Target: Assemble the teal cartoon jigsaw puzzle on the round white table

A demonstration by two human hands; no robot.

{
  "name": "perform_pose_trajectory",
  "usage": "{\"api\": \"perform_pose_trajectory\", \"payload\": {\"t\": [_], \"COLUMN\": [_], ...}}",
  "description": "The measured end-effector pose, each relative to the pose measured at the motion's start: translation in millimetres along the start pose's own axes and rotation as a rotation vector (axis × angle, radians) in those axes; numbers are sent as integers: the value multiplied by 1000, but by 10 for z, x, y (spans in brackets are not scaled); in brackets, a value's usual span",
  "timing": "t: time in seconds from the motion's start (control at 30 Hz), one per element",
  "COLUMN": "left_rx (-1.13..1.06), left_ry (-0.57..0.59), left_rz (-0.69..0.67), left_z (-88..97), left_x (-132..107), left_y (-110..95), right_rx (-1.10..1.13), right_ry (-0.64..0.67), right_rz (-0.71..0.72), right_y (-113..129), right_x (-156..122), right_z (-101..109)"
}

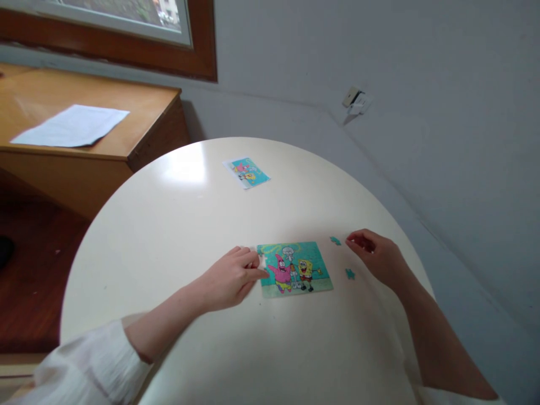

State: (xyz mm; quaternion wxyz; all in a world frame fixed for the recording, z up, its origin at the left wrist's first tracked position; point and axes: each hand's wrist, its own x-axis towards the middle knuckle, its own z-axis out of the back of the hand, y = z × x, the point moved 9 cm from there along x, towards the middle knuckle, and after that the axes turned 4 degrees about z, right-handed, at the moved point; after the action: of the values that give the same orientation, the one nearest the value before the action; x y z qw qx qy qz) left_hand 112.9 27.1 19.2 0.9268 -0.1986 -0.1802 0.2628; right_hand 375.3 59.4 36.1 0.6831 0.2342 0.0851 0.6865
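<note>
A nearly whole jigsaw puzzle (312,281) with cartoon figures on a teal ground lies flat on the table. At its left edge a pale gap shows, where a piece is absent. My left hand (230,280) is closed beside that gap, fingertips touching the edge; whatever it pinches is hidden. To the right of the puzzle lie two loose teal pieces, an upper puzzle piece (335,241) and a lower puzzle piece (350,274). My right hand (375,253) hovers just right of the upper one, fingers pinched together, and I cannot make out anything between them.
The round white table (169,242) carries a small printed picture (252,174) of the same scene, farther back. A wooden desk (152,121) with a paper sheet (71,126) stands at the left. Behind are a grey wall (287,50) and a wall socket (353,97).
</note>
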Motion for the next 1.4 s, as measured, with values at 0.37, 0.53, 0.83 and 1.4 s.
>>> {"api": "perform_pose_trajectory", "payload": {"t": [0.37,0.53,0.83,1.4], "left_rx": [83,-9,-349,-344], "left_ry": [60,19,-98,-119], "left_rz": [-5,1,344,346], "left_z": [-44,-30,57,83], "left_x": [13,5,-42,-8], "left_y": [-56,-31,372,331], "right_rx": [53,64,42,169], "right_ry": [-185,-185,-96,-95], "right_rz": [-94,-45,-4,-15], "right_y": [-285,-263,-196,72], "right_x": [-129,-145,-92,-113], "right_z": [-157,-226,-370,-243]}}
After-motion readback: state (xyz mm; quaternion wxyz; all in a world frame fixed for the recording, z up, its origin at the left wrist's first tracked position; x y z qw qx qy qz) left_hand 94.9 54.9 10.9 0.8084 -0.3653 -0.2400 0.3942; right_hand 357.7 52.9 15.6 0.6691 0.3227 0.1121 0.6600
